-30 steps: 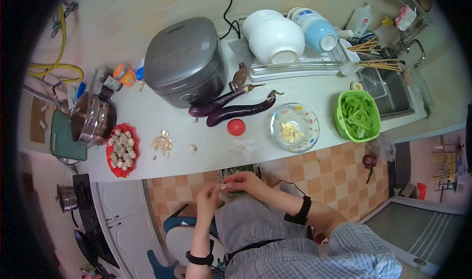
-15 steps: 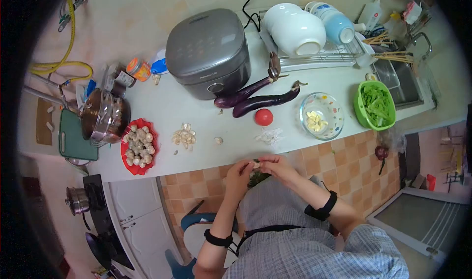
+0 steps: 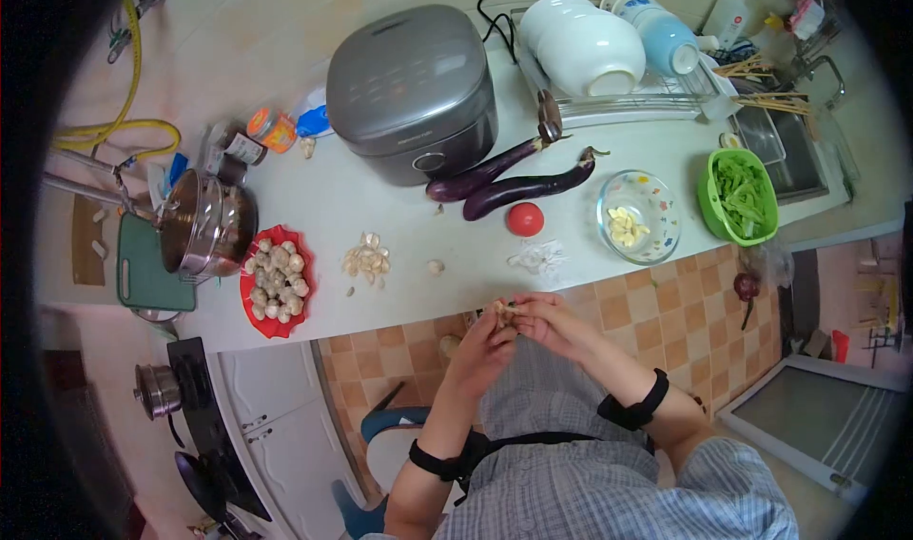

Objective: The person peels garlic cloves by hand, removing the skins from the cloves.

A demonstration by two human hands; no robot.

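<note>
Just off the counter's front edge, my left hand [image 3: 487,348] and my right hand [image 3: 553,324] meet, fingertips pinched on a small pale garlic clove [image 3: 503,311]. Fingers cover most of the clove. On the counter beyond them lie a heap of unpeeled garlic cloves [image 3: 367,257], a single clove [image 3: 436,267] and some whitish garlic skins [image 3: 538,257]. To the right, a clear glass bowl [image 3: 662,197] with a patterned rim contains several peeled pale yellow cloves [image 3: 627,227].
A red plate of mushrooms [image 3: 277,279] sits at left by a steel pot [image 3: 211,224]. Behind are a rice cooker [image 3: 412,93], two eggplants [image 3: 531,190] and a tomato [image 3: 525,219]. A green basket of leafy greens [image 3: 709,200] stands near the sink [image 3: 797,162].
My hands stay together on the clove, but their grip has shifted: the left fingers are curled more and the hand is turned. The whole view has shifted slightly.
</note>
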